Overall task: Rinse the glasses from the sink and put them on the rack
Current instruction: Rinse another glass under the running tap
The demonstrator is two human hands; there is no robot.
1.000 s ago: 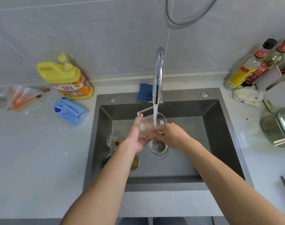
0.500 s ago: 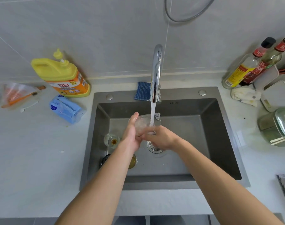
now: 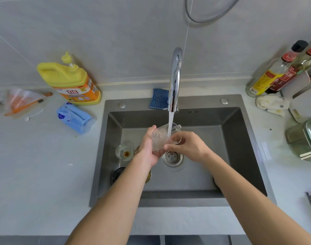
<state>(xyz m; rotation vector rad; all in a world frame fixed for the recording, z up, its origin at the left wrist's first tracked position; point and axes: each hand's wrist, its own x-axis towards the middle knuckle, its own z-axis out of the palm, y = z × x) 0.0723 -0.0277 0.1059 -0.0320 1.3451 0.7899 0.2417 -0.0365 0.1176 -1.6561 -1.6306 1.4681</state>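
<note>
Left hand (image 3: 149, 150), right hand (image 3: 188, 147) gripping clear glass (image 3: 159, 138) under tap (image 3: 175, 80), forearm half-hiding dark glass (image 3: 117, 173)

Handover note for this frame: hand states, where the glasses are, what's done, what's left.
Left hand grips the clear glass under the running faucet. Right hand curls its fingers on that glass's rim.
On the sink floor: a ribbed glass with brown residue and a dark glass beside the left forearm.
Done: nothing visibly racked; no rack in view.
Left: finish this rinse, rack it, then rinse the others.
</note>
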